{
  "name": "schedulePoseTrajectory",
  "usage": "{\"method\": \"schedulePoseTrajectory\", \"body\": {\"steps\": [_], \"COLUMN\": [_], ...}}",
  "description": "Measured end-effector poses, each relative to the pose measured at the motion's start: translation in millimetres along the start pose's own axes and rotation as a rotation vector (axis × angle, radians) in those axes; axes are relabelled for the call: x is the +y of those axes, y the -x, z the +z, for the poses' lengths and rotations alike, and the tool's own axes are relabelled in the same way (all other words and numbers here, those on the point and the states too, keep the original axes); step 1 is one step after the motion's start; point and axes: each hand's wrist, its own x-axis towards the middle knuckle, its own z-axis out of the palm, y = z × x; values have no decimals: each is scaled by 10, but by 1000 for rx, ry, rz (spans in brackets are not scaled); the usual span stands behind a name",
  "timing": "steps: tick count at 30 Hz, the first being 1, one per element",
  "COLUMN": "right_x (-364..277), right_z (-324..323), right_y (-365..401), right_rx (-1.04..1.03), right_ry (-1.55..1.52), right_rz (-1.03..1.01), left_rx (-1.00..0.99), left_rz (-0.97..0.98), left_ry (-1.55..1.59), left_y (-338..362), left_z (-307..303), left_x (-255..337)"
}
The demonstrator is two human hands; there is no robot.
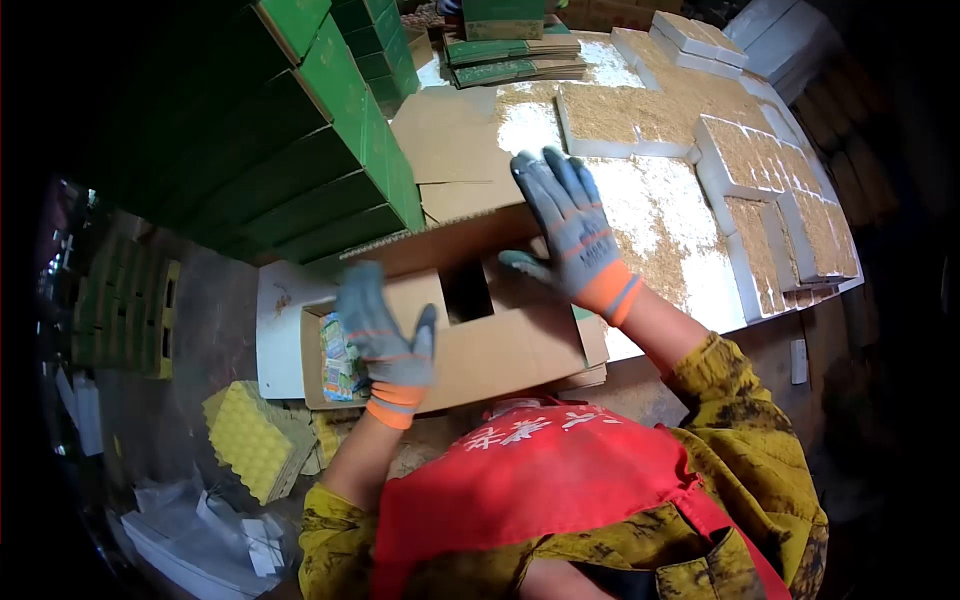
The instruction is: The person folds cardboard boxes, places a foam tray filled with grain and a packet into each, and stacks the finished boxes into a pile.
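Note:
In front of me on the table is a cardboard box (490, 362), its top facing up and its inner flaps partly folded in, with a dark gap between them. My left hand (385, 335), in a grey glove with an orange cuff, lies flat over the left flap, thumb apart, a little blurred. Small colourful printed packets (340, 362) show beside it at the box's left end. My right hand (572, 228), gloved alike, is spread at the far right corner, its thumb over the right flap and its fingers reaching past the far wall.
Green boxes (350, 150) are stacked high on the left. White foam boxes topped with sawdust (740, 160) cover the table's right side. Flattened green cartons (515, 60) lie at the back. Yellow egg trays (250, 440) and a pallet (130, 310) are on the floor at left.

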Motion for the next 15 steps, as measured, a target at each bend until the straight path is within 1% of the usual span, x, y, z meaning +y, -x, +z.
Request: {"method": "schedulePoseTrajectory", "body": {"steps": [2,3,4,5,6,7,8,9,10,11,12,13,15], "right_x": [-38,-54,-106,-11,112,179,247,320,458,575,574,537,565], "right_z": [-109,-188,-394,-238,-184,-139,-94,-22,146,156,86,-19,-326], "right_y": [206,321,361,704,905,994,1083,1102,1242,1278,1170,1003,718], "right_rx": [-257,-379,-587,-549,-516,-469,-375,-242,-213,-361,-372,-392,-413], "right_ry": [-169,-251,-432,-598,-698,-815,-940,-1060,-1155,-1293,-1419,-1527,-1621], "right_rz": [55,79,156,77,157,395,631,1029,1319,1531,1383,1227,934], "left_rx": [239,216,191,165,-83,-199,-324,-266,-209,-151,28,162,382], "left_rz": [-57,-123,-189,-254,-347,-492,-631,-527,-416,-285,-83,-140,-208], "left_ry": [5,-6,-18,-31,-14,-25,-52,-54,-54,-51,169,452,919], "left_y": [301,319,340,356,428,280,133,126,169,155,105,159,81], "left_z": [221,248,276,304,339,231,124,29,-27,-84,-161,-70,-82], "left_x": [-395,-459,-523,-588,-800,-595,-391,-272,-171,-89,-21,-174,-105]}}
